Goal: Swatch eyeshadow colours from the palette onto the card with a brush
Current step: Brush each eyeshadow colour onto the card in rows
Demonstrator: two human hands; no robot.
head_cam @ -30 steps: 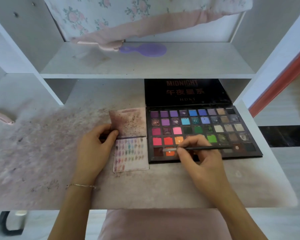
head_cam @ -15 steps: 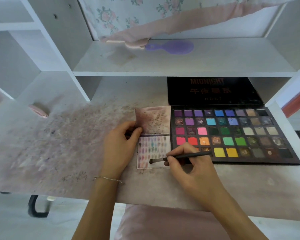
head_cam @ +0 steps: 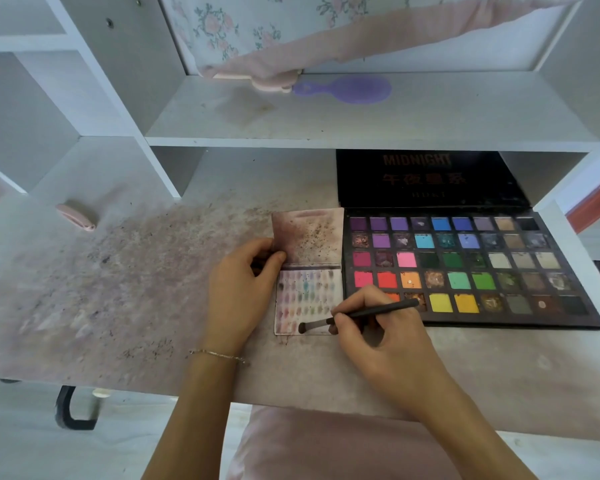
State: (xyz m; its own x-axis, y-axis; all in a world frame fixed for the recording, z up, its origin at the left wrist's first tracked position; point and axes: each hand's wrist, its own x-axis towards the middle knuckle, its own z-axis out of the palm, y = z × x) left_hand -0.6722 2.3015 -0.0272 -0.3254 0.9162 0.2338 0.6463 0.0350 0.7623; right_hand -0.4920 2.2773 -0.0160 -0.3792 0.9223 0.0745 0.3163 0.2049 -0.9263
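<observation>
Brush point(head_cam: 357, 315): pinched in my right hand point(head_cam: 385, 337); its tip now rests on the card's lower row, having left the orange pan where it sat a second ago.
Meaning: colour is loaded, I judge; the swatch stroke is under way.
Card point(head_cam: 309, 299): lying on the desk point(head_cam: 125, 289), touching the palette's left edge, rows of swatches already filled.
Left hand point(head_cam: 241, 289): thumb and fingers hold the card's left edge at the fold, as before.
Palette point(head_cam: 465, 268): open, lid upright, unmoved on the desk.
View: my head has shifted left, so everything sits further right in frame.
</observation>
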